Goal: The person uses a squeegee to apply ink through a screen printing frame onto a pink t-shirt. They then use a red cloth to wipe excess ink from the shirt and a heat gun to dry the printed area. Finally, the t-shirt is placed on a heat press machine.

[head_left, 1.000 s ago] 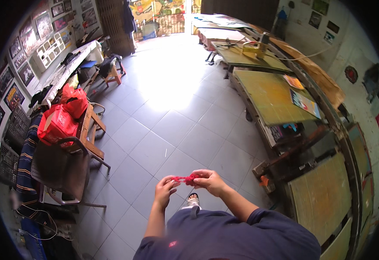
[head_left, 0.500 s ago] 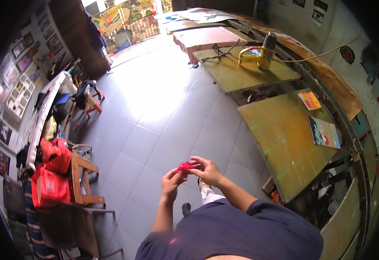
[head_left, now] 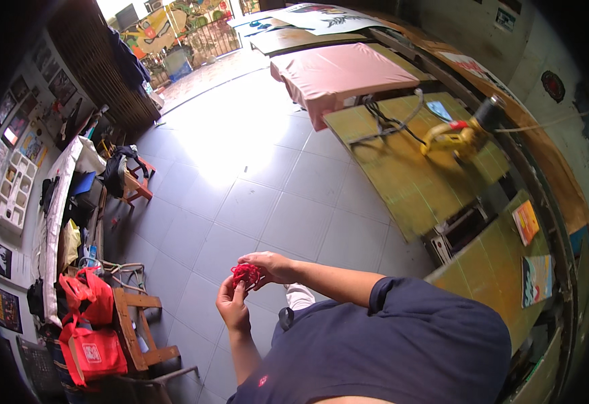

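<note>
A small looped bundle of red cord (head_left: 246, 273) is held between my two hands, in front of my body and above the floor. My left hand (head_left: 232, 304) closes on it from the near left side, thumb up against the loops. From the right, my right hand (head_left: 275, 268) grips the bundle's other side, its fingers curled over the far edge. Some of the cord is hidden behind the fingers, and whether it is one length or several I cannot make out.
To the right, a yellow heat gun (head_left: 466, 138) stands on a greenish board table (head_left: 402, 182). Beyond is a pink cloth-covered table (head_left: 341, 71). At left sit red bags (head_left: 92, 350) beside a wooden stool (head_left: 140, 330). Two booklets (head_left: 527, 222) lie at right.
My body has turned and moved forward, so the tables look nearer. Both hands have shifted left in view with the red cord, which now shows more of its loops.
</note>
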